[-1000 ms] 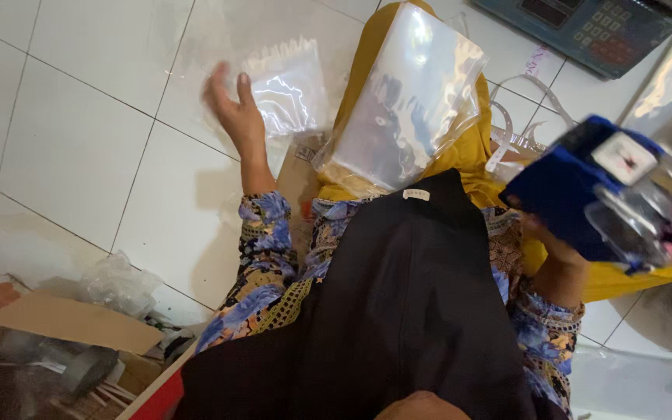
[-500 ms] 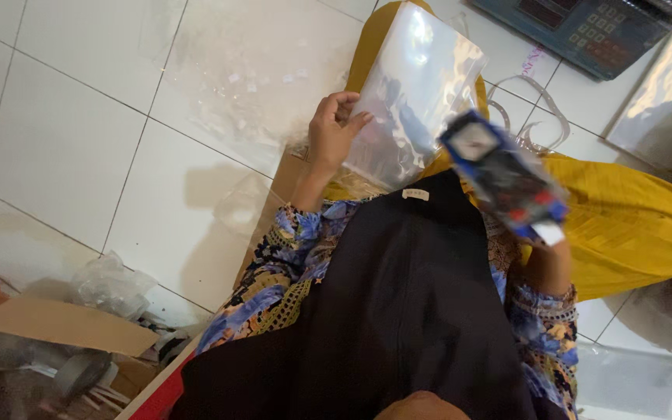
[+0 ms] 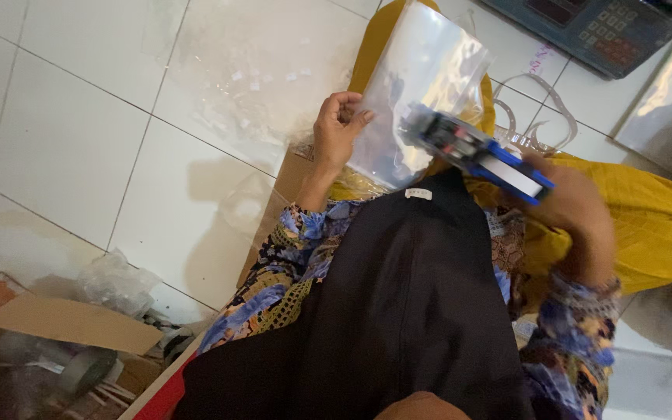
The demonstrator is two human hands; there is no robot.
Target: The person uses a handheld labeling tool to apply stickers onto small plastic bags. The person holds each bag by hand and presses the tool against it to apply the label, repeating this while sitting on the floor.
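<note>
**Bag steadied, labeller brought to its face**

You are pinching the clear plastic bag [image 3: 421,93] by its left edge with your left hand [image 3: 336,128], fingers curled closed on the film, apparently so the sheet is staying taut and upright. Your right hand [image 3: 573,210], right of the bag, is gripping a blue handheld labeller [image 3: 476,152], fingers wrapped around its handle, its nose touching or just over the bag's lower face. Behind the bag, yellow cloth [image 3: 655,225] is spreading.

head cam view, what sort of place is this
Probably a small home packing spot on a tiled floor: a weighing scale, clear plastic bags, a blue labelling gun and cardboard scraps.
</note>
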